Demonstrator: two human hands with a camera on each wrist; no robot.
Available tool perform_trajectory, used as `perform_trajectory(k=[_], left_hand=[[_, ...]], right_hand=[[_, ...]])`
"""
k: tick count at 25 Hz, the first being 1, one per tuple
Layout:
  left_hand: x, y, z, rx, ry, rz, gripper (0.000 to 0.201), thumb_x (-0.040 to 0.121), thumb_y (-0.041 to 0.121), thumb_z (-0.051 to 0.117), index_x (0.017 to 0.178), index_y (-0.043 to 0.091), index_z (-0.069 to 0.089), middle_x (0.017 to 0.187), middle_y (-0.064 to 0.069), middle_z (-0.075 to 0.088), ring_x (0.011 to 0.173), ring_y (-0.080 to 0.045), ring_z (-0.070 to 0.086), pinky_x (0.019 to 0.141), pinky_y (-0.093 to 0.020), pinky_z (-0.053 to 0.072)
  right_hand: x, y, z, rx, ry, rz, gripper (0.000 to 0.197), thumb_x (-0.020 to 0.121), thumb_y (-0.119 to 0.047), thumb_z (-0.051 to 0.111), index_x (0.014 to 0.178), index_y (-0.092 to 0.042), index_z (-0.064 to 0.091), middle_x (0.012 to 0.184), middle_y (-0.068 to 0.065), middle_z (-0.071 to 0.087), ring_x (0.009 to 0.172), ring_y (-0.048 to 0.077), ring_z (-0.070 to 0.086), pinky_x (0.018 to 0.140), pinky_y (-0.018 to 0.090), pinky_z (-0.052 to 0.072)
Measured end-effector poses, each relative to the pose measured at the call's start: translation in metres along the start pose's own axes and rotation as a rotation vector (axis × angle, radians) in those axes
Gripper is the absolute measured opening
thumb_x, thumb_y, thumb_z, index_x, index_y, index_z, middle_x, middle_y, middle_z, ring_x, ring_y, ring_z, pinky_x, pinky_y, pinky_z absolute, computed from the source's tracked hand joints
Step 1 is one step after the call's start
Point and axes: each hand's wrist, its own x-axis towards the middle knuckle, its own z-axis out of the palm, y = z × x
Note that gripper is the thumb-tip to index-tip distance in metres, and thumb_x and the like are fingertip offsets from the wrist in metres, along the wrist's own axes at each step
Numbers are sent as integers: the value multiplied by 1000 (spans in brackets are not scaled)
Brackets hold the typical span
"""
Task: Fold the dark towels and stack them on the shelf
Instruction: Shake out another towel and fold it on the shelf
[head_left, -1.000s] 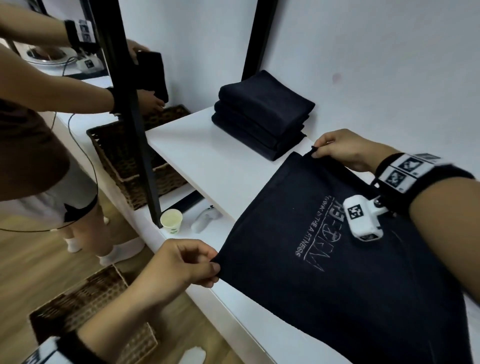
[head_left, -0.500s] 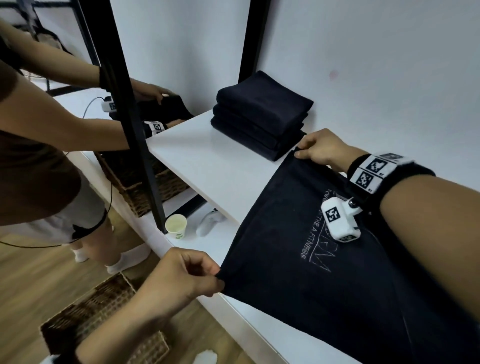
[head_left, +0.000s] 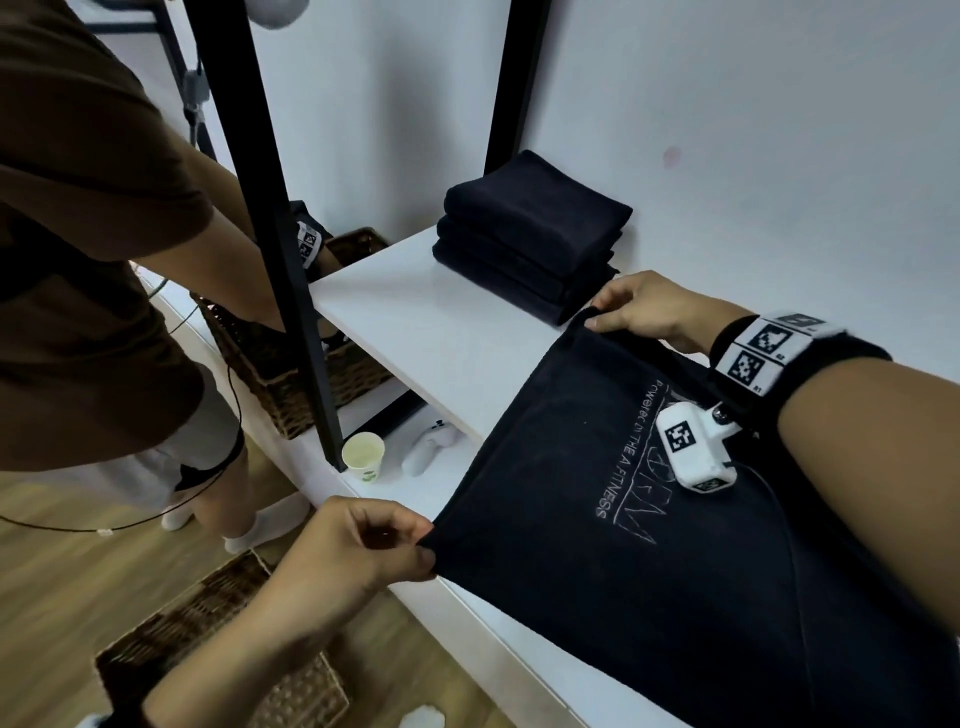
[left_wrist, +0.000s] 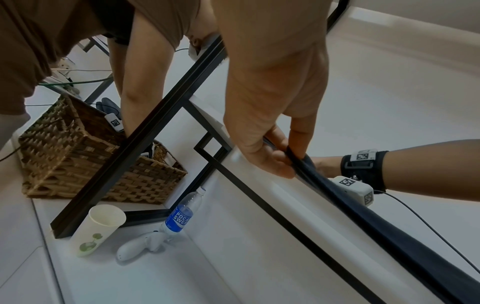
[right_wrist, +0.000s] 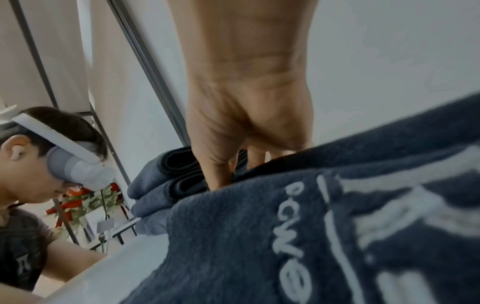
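Observation:
A dark towel (head_left: 649, 561) with pale printed lettering lies spread over the white shelf (head_left: 415, 332), its near part hanging past the front edge. My left hand (head_left: 363, 545) pinches its near corner off the shelf edge; the left wrist view shows the left hand (left_wrist: 280, 156) with thumb and fingers round the towel (left_wrist: 389, 232) hem. My right hand (head_left: 639, 312) pinches the far corner by the wall, and the right hand (right_wrist: 233, 164) is half hidden behind the towel (right_wrist: 298, 236) in the right wrist view. A stack of folded dark towels (head_left: 530, 234) sits just beyond it.
Another person (head_left: 78, 260) stands at the left, arms reaching into a wicker basket (head_left: 291, 374) behind a black frame post (head_left: 280, 260). A paper cup (head_left: 363, 457), a white controller (head_left: 431, 447) and a bottle (left_wrist: 182, 214) sit on the lower ledge. A second basket (head_left: 234, 649) stands on the floor.
My hands keep their hold on the two corners with little shift. The other person has lowered their arms from a dark towel down into the basket.

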Motion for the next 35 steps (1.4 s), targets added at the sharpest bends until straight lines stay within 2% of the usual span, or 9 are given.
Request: perform_trajectory(k=[3, 9, 12, 16, 18, 22, 25, 30, 35], left_hand=[[4, 13, -11, -46, 95, 61, 17, 76, -14, 71, 75, 2, 77, 81, -26, 72, 71, -24, 69, 63, -20, 54], [45, 114, -22, 114, 217, 399, 27, 89, -10, 55, 82, 8, 74, 79, -16, 68, 78, -23, 59, 79, -39, 47], [81, 191, -10, 78, 143, 569, 38, 90, -9, 53, 77, 17, 77, 76, -3, 71, 80, -22, 63, 84, -37, 52], [106, 280, 36, 135, -18, 697, 25, 87, -9, 58, 83, 8, 75, 77, 0, 74, 78, -14, 69, 81, -23, 58], [110, 311, 55, 149, -140, 721, 29, 86, -8, 63, 73, 14, 78, 78, -1, 75, 77, -13, 69, 74, -19, 56], [104, 359, 93, 289, -303, 836, 11, 77, 4, 75, 78, 14, 78, 78, 1, 75, 72, -9, 67, 71, -15, 56], [94, 378, 117, 469, -307, 924, 14, 79, 3, 75, 88, 13, 74, 71, 2, 69, 61, -7, 56, 56, -10, 47], [80, 406, 135, 691, -329, 979, 11, 88, 3, 67, 94, 11, 72, 56, 9, 59, 52, -7, 49, 64, -19, 46], [79, 422, 147, 572, -255, 1004, 15, 96, 6, 59, 85, 14, 63, 73, -2, 58, 48, -9, 63, 43, -17, 48]], right_hand=[[-13, -4, -21, 209, 29, 7, 18, 86, -6, 72, 83, -19, 59, 81, 6, 65, 65, 14, 60, 53, 19, 48], [-95, -1, -130, 259, 110, -105, 37, 90, -1, 64, 116, -27, 66, 94, 9, 66, 85, 21, 64, 83, 37, 53], [-160, 8, -184, 221, 234, -134, 36, 89, -2, 66, 114, -28, 71, 101, 13, 65, 93, 24, 63, 94, 47, 52], [-251, 8, -229, 238, 447, -196, 57, 53, -46, 90, 105, -27, 77, 95, -3, 72, 91, 19, 69, 86, 38, 59], [-289, 8, -244, 242, 548, -245, 60, 43, -51, 92, 96, -24, 79, 89, -5, 73, 83, 14, 71, 73, 26, 59], [-355, 16, -270, 155, 752, -219, 11, 71, -17, 79, 81, -21, 78, 78, -3, 71, 67, 12, 64, 61, 18, 54], [-382, 26, -281, 41, 897, -103, 11, 83, -9, 75, 80, -19, 73, 67, -1, 65, 54, 5, 55, 57, 21, 51], [-395, 36, -286, 82, 1069, -88, 10, 82, -14, 77, 77, -21, 72, 69, 3, 58, 50, 6, 46, 54, 26, 39], [-387, 31, -295, 80, 970, -27, 4, 86, -16, 73, 87, -20, 72, 64, -4, 57, 53, 9, 50, 56, 28, 41]])
